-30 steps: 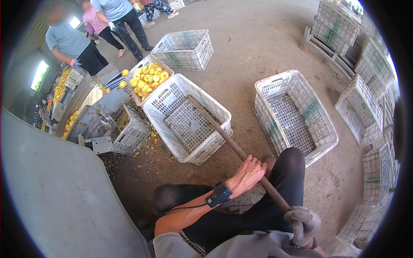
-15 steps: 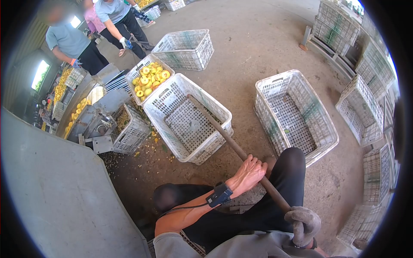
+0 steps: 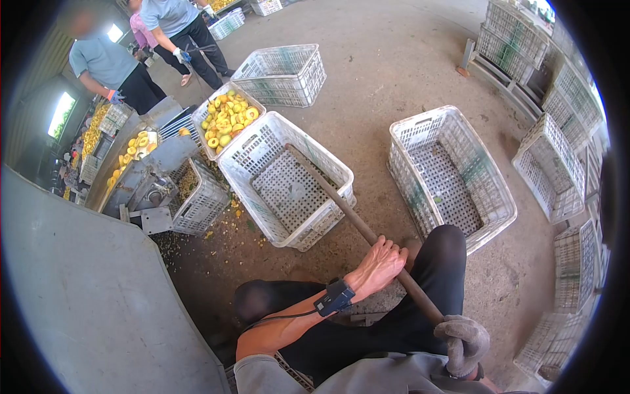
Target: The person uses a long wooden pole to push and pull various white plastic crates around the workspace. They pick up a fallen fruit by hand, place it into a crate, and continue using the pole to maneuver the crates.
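Observation:
A long wooden pole (image 3: 357,223) slants from the right of my lap into a white plastic crate (image 3: 237,197). My left hand (image 3: 379,268), bare with a black device strapped at the wrist, is wrapped round the pole's middle. Near its close end, my right hand (image 3: 463,340) wears a grey glove and is closed round the pole. The far end of the pole lies over the crate's slotted floor. Beyond that crate, a smaller-looking white crate (image 3: 205,129) holds yellow halved fruit (image 3: 226,118), apparently peaches, below the end of a metal machine (image 3: 172,157).
A second white crate (image 3: 401,154) stands to my right, another crate (image 3: 289,92) farther ahead. Stacked crates (image 3: 548,167) line the right side. A grey metal panel (image 3: 98,282) rises close on my left. Co-workers (image 3: 118,69) stand beyond the machine. Scraps litter the floor by a scrap crate (image 3: 205,213).
More yellow fruit halves show on the machine's chute, and the pile in the fruit crate has shifted. A co-worker's gloved hand has moved left. My hands and the pole stay put.

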Demonstrator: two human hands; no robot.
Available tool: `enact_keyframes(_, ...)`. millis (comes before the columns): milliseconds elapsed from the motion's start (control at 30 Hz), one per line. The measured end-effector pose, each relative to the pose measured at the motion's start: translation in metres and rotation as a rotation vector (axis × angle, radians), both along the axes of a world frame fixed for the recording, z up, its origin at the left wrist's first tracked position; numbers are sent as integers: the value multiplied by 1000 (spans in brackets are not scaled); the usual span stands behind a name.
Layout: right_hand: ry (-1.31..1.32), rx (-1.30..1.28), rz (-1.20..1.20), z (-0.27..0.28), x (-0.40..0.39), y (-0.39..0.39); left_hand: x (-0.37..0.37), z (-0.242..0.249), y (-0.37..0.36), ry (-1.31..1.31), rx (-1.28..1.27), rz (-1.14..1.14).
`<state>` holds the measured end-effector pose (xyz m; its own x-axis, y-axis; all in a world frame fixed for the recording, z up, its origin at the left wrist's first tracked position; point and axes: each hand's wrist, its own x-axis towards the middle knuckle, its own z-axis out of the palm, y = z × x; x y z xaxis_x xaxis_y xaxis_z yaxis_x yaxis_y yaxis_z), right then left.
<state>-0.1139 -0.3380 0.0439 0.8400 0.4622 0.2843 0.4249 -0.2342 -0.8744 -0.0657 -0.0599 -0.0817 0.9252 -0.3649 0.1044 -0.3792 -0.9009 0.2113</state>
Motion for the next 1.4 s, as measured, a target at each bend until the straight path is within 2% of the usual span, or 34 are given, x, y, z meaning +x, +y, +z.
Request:
enact_keyframes(633,-13,10,9,-1,1,1,1,6,0,74,-18,7)
enact_keyframes(733,-22,0,13,-2,2,0,1,-1,0,0,-5,-4)
enact_keyframes(1033,-19,36,7,-1,2,3,1,11,-1,128,-1,6)
enact_keyframes(1133,-25,57,17,-2,2,2,0,-2,-1,13,-23,6)
enact_keyframes(1333,-108,88,94,3,14,4,2,20,1,143,-10,-11)
enact_keyframes(1400,-129,34,117,-3,18,-6,0,22,0,79,-21,-8)
